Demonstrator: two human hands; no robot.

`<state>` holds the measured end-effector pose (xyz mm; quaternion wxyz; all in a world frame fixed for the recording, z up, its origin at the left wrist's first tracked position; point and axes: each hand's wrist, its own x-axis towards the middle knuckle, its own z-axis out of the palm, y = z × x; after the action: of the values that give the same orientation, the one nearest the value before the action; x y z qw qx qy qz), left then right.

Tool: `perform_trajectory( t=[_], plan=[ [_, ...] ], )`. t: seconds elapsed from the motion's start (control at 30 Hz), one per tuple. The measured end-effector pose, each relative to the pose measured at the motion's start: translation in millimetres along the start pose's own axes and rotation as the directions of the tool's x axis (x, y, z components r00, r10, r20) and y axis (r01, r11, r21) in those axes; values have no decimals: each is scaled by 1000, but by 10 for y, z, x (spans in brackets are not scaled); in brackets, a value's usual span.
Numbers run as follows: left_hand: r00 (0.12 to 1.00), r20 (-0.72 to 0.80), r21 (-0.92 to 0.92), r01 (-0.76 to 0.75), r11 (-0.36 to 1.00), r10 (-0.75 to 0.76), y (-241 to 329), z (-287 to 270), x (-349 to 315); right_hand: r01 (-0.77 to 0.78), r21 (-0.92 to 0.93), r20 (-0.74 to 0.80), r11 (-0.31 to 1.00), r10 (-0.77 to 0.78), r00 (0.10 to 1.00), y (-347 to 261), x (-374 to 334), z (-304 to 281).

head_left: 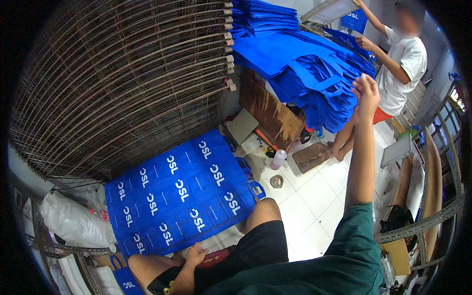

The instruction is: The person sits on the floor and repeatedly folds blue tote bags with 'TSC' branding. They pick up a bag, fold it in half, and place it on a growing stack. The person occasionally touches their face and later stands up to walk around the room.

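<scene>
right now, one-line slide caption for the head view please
Right hand raised near piled blue fabric bags, left hand by the black shorts, white-printed blue fabric spread in front.

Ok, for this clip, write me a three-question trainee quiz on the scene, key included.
1. In this view, what is the raised right hand nearest to: the metal rack or a heap of bags?
2. True or false: the left hand is stretched out toward the co-worker.
3. What colour is the co-worker's shirt? a) green b) white c) red

Key
1. The heap of blue bags; whether they touch cannot be told.
2. False; it is low, over the wearer's dark shorts.
3. b
</scene>
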<state>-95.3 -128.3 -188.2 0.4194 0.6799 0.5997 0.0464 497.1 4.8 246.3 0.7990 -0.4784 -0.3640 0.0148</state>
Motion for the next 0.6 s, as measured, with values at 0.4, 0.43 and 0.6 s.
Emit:
perform_trajectory(
  t=[0.4, 0.43, 0.6],
  plan=[
    [982, -187, -223, -22, 975, -21, -130, 47, -69, -426, 750, 133, 505, 517, 846, 523, 1616, -514],
    [982, -191, -192, -33, 981, -4, -92, 26, -54, -451, 676, 205, 583, 440, 874, 499, 1595, -528],
    [975, -222, -157, -14, 987, -22, -104, 12, -67, -620, 572, 128, 537, 688, 714, 808, 1836, -343]
  ],
)
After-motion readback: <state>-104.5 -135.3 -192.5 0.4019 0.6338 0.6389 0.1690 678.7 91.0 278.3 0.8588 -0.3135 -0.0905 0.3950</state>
